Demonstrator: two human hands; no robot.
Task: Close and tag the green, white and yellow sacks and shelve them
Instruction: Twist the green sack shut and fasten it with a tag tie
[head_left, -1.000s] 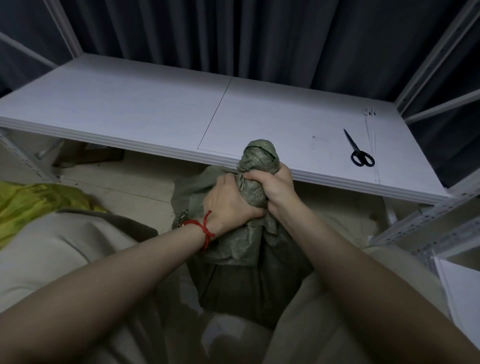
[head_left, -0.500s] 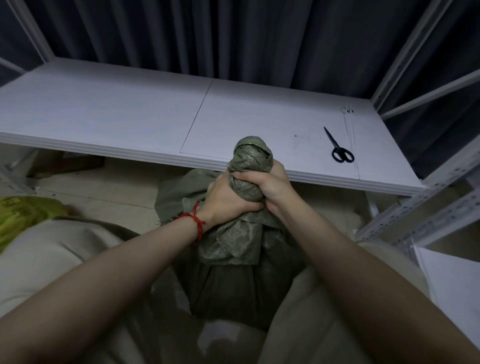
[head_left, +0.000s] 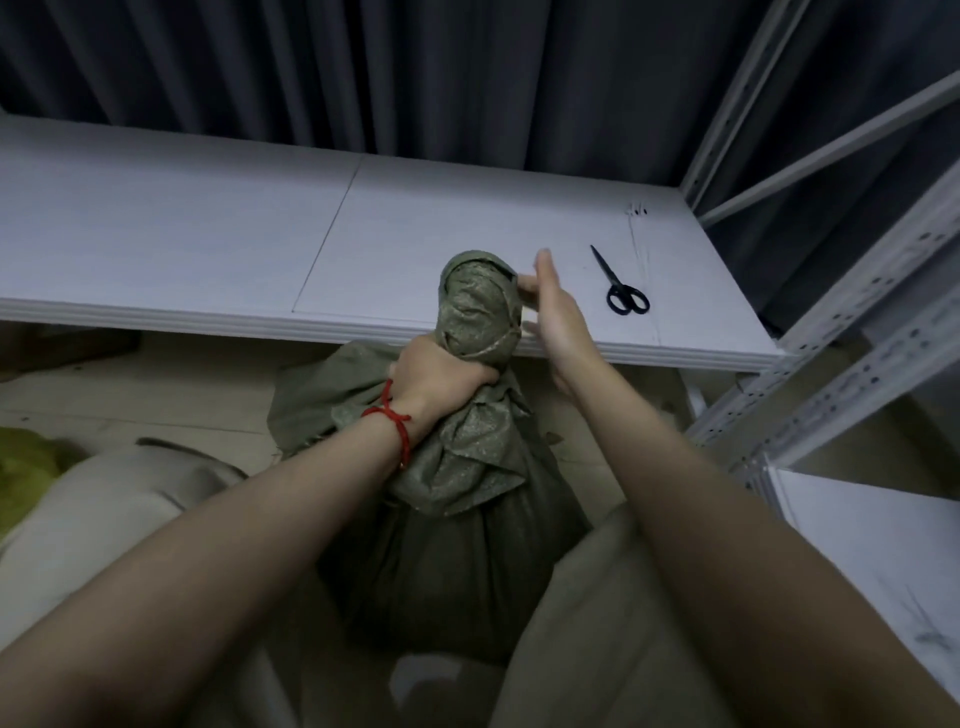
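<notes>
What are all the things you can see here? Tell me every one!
green sack: one, dull green, on the floor in front of the shelf, neck bunched
yellow sack: one, yellow-green, far left, mostly cut off
scissors: one pair, black, on the shelf's right part
shelf: one, white, across the middle
rack posts: grey-white metal, right side
curtain: dark grey, behind the shelf
board: one, white, lower right
bracelet: one, red string, left wrist
left hand: grips the green sack's neck
right hand: open, beside the sack's top
</notes>
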